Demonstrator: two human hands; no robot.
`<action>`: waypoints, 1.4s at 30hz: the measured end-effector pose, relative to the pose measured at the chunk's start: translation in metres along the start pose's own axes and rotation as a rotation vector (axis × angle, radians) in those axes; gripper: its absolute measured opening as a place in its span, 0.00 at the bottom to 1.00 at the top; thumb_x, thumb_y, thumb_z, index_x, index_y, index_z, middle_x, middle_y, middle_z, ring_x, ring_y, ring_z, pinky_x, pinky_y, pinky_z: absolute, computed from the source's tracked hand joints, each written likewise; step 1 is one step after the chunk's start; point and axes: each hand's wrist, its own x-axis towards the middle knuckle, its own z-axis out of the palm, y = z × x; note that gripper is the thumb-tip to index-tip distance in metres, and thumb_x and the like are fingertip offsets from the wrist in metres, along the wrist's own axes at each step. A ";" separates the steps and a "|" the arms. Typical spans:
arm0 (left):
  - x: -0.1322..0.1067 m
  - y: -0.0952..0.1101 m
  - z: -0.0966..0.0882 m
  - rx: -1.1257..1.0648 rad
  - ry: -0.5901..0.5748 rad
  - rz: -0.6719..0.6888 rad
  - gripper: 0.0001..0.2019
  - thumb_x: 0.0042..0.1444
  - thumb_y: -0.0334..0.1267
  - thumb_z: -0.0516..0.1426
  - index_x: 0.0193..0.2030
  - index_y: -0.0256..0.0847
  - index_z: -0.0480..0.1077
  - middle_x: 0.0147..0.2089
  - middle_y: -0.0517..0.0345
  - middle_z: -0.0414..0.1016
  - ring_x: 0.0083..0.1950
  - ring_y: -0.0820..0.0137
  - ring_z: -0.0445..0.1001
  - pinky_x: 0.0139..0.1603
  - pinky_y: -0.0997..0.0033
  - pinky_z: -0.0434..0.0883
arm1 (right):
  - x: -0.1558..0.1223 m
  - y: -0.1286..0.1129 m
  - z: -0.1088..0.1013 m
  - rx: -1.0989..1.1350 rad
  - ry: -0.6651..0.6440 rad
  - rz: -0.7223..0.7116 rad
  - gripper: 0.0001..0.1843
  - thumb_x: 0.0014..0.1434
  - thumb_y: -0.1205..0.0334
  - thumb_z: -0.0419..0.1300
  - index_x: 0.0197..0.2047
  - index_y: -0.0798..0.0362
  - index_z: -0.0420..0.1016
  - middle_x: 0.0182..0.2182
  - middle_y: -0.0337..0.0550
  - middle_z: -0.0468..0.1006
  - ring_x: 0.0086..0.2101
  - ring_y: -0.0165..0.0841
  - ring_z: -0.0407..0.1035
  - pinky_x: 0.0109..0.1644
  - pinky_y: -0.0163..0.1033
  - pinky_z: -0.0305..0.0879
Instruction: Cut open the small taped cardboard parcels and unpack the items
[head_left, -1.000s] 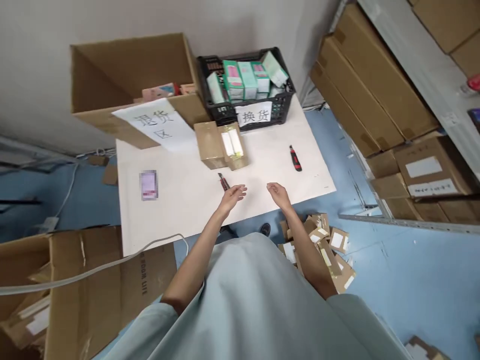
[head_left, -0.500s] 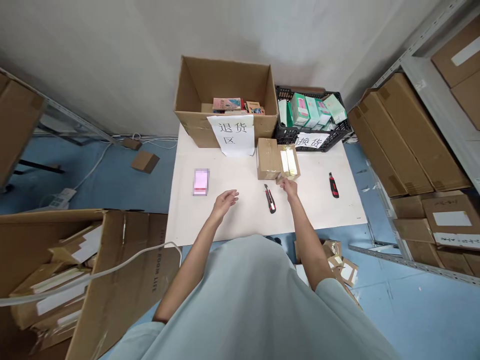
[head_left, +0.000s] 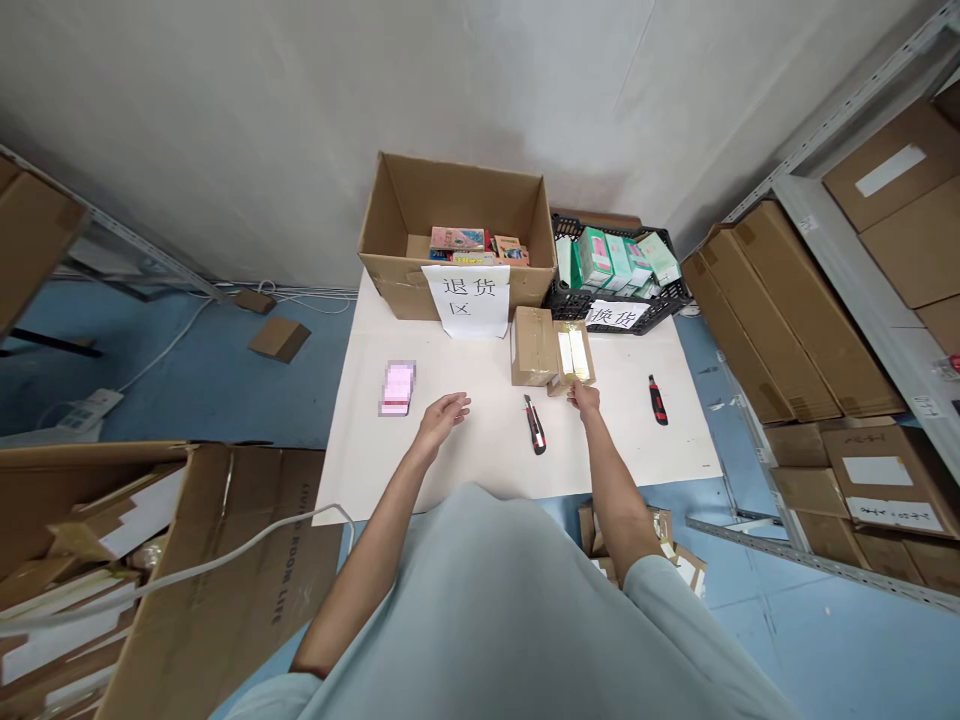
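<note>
My right hand (head_left: 584, 396) is closed at the near edge of a small taped cardboard box (head_left: 574, 350) with a white label; the fingertips are partly hidden. A second small cardboard box (head_left: 533, 345) stands against its left side. My left hand (head_left: 442, 422) hovers over the table, fingers stretched out and nothing in them. Between the hands lies a red-and-black utility knife (head_left: 535, 426). Left of my left hand is a pinkish, blurred-out flat item (head_left: 398, 388).
At the table's back stand a large open carton (head_left: 405, 290) with small colourful boxes and a black crate (head_left: 667, 318) of green-white boxes. Another utility knife (head_left: 658, 400) lies right on the white table (head_left: 480, 460). A big carton (head_left: 247, 540) of parcels stands lower left; shelves (head_left: 799, 210) rise right.
The camera has tilted, so the scene sits lower in view. My right hand stays at the small taped box, and my left hand remains open over the table.
</note>
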 end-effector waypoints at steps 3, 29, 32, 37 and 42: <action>0.003 0.001 0.015 0.000 0.029 -0.036 0.38 0.51 0.69 0.72 0.57 0.41 0.81 0.66 0.35 0.85 0.65 0.46 0.85 0.73 0.43 0.77 | 0.007 -0.001 -0.008 0.011 -0.046 0.021 0.15 0.69 0.57 0.70 0.31 0.50 0.76 0.19 0.38 0.78 0.24 0.32 0.76 0.30 0.32 0.72; -0.002 -0.046 0.093 0.267 -0.038 0.060 0.25 0.65 0.49 0.64 0.65 0.42 0.80 0.75 0.42 0.79 0.70 0.49 0.82 0.77 0.45 0.75 | -0.091 0.078 -0.153 -0.311 -0.305 -0.437 0.33 0.62 0.26 0.65 0.23 0.45 0.70 0.23 0.42 0.80 0.30 0.39 0.74 0.39 0.43 0.70; -0.007 -0.055 0.087 0.267 -0.049 0.049 0.27 0.64 0.46 0.64 0.68 0.41 0.79 0.77 0.42 0.78 0.71 0.49 0.81 0.76 0.44 0.75 | -0.111 0.061 -0.156 -0.354 -0.312 -0.493 0.31 0.66 0.30 0.64 0.23 0.45 0.68 0.24 0.41 0.79 0.30 0.38 0.72 0.39 0.42 0.68; -0.012 -0.071 0.074 0.249 -0.046 0.100 0.39 0.56 0.40 0.67 0.76 0.44 0.73 0.81 0.41 0.72 0.77 0.45 0.76 0.76 0.41 0.75 | -0.135 0.034 -0.147 -0.288 -0.520 -0.548 0.28 0.69 0.34 0.63 0.29 0.46 0.72 0.26 0.40 0.78 0.29 0.36 0.71 0.37 0.41 0.68; -0.018 -0.092 0.045 0.315 0.061 0.131 0.34 0.48 0.35 0.66 0.66 0.39 0.79 0.67 0.44 0.85 0.71 0.46 0.80 0.77 0.43 0.74 | -0.133 0.037 -0.093 -0.291 -0.788 -0.539 0.28 0.67 0.31 0.63 0.30 0.45 0.69 0.26 0.37 0.73 0.30 0.36 0.70 0.38 0.41 0.68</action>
